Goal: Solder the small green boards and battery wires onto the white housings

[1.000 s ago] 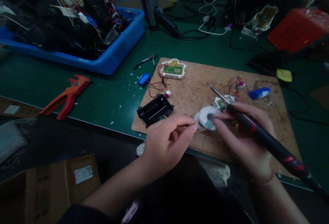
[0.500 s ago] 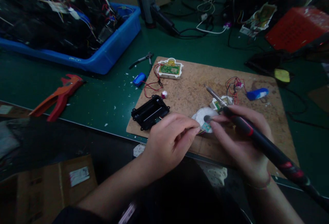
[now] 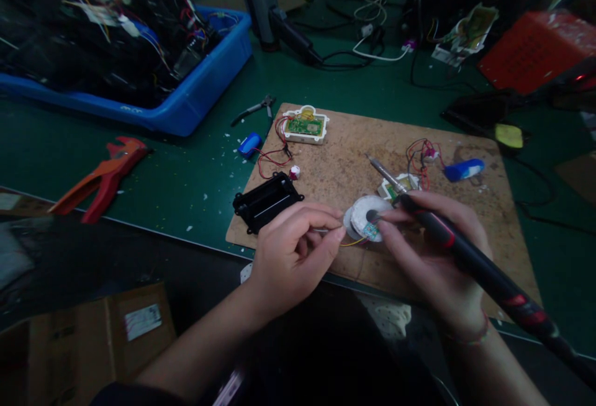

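Note:
My right hand [image 3: 440, 251] grips a soldering iron [image 3: 447, 232], its metal tip pointing up and left over the board. Thumb and forefinger of that same hand also pinch a round white disc-shaped part [image 3: 365, 210], which has a dark hub and a small green circuit board [image 3: 371, 231]. From this part thin wires [image 3: 352, 243], one of them yellow, run left towards my left hand [image 3: 302, 244]. The left fingers are pinched together on the wires; their ends are hidden. Just behind the left hand lies an open black plastic housing [image 3: 267, 200].
A brown work board [image 3: 344, 145] bears a white-framed circuit module [image 3: 305, 125] and another module [image 3: 395, 187]. Blue batteries [image 3: 464, 170] lie around it. Orange-red cutters [image 3: 105, 176], pliers [image 3: 256, 110], a blue bin [image 3: 186, 108] and a red box [image 3: 535, 49] surround the board.
My left hand has moved left, away from the disc-shaped part, and more of the yellow wire shows. The right hand keeps its hold on the iron and the part.

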